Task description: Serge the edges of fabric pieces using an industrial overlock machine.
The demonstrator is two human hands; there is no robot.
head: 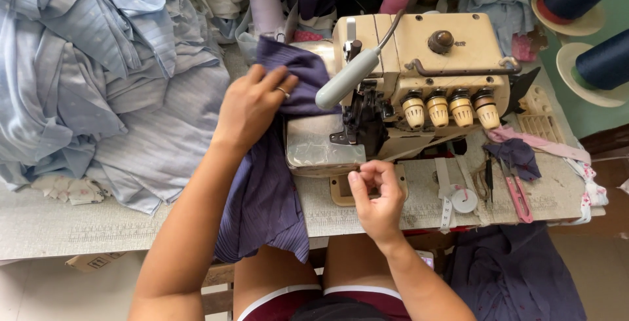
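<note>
Right hand [377, 193] pinches near the plate; left hand [252, 105] presses purple fabric [265, 190].

1. Needle area of the sewing machine [419, 78]: hidden behind the black presser parts and the grey lever [347, 78].
2. Right hand [377, 193]: fingertips pinched together, anything between them too small to tell.
3. Purple cloth [268, 190]: lower edge drops below the table [78, 229], part covered by the left hand [252, 105].
4. Thread cones [603, 59]: cut off by the right edge.

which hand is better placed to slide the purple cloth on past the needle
Left, probably. The left hand lies flat on the purple cloth beside the sewing machine. The right hand is pinched shut in front of the machine, off the cloth.
</note>
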